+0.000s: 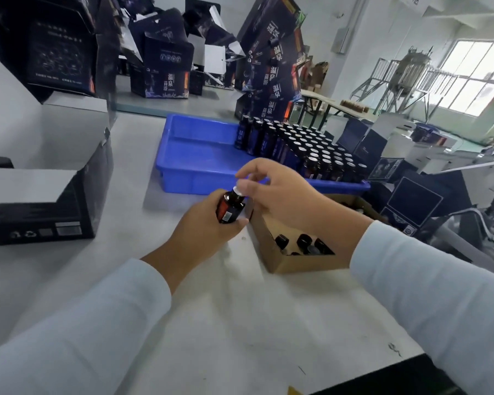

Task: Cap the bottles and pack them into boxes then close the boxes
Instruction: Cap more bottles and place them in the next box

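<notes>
Curled around the lower body of a small brown bottle [231, 208], the fingers of the left hand [204, 228] are closed on it, with the thumb laid along its near side by the label. The bottle is held tilted, neck towards one o'clock, above the white table [240, 323]. At its mouth, a white stopper [241, 188] is pinched between the thumb and forefinger of the right hand [280, 196]; the remaining fingers of that hand are loosely bent and hold nothing. Whether the stopper is fully seated cannot be told.

Just beside the hands, at four o'clock from the bottle, a brown cardboard box [294, 262] is seen, open, with black caps [304, 240] lying inside. At twelve to one o'clock a blue tray [194, 155] is set on the table, its right half filled with upright dark bottles [305, 149] standing in rows. At nine o'clock, well apart from the hands, a dark printed carton [44, 206] is placed with its flap raised. More dark cartons [166, 69] are piled at the far side, around twelve o'clock.
</notes>
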